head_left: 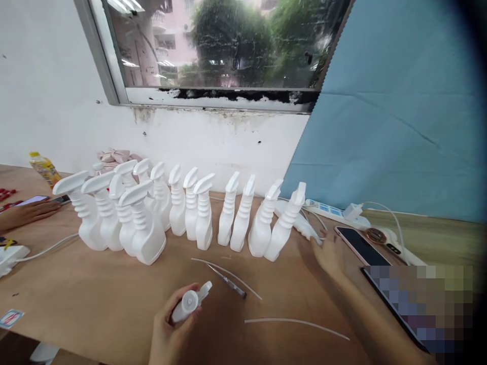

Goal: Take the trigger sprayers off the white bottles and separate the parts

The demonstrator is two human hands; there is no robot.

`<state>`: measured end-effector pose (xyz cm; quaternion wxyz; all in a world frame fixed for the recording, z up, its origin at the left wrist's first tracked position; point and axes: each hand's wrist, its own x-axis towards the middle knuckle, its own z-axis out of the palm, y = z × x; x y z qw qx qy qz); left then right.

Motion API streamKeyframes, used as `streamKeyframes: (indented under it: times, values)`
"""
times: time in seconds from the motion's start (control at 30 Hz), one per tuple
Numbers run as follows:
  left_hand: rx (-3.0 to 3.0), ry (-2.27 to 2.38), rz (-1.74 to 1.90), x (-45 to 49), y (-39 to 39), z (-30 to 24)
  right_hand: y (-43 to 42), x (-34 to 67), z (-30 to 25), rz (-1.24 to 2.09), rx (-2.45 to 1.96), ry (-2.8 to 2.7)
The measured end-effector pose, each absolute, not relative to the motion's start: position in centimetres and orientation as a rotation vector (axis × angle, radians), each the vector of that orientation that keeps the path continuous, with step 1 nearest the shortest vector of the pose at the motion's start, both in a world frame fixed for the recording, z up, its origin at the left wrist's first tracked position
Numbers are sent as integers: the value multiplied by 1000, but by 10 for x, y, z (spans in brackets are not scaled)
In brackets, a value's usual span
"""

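Observation:
My left hand (175, 319) is closed around a white spray trigger head (189, 301), its round open underside facing up and the trigger pointing right. Over at the right, my right hand (327, 253) reaches forward to the end of a white plastic object (300, 223) lying behind the bottles; its fingers are blurred, and whether they grip it I cannot tell. Between the hands lie a thin screwdriver-like tool (230, 283) and a thin white tube (238, 278). Nearer to me is a second white tube (297, 321).
Several white spray bottles (146, 233) with trigger heads stand across the back. On the right are a power strip (335, 213), a phone (361, 246), a roll of tape (376, 235) and a dark-edged tablet-like device (395, 312). Another person's hand (30, 213) rests at the left.

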<state>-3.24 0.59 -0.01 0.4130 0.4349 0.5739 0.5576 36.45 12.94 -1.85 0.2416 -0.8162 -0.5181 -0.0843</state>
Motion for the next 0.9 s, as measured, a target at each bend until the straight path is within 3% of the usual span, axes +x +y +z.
streamKeyframes:
  times: [0.13, 0.23, 0.33, 0.63, 0.9]
  values:
    - [1125, 1465, 1409, -32, 12, -1, 73, 298, -18, -100, -2080, -1548]
    - [1135, 1440, 1391, -28, 15, -2, 45, 239, -18, 155, -1761, -2045]
    - [1176, 1407, 1349, -25, 15, -2, 41, 203, -18, 212, -1678, -2169]
    - [1242, 1386, 1191, -32, 14, -11, 41, 188, -22, 222, -1589, -2096]
    - [1559, 1315, 1206, -30, 16, -2, 36, 185, -17, 493, -1515, -1884]
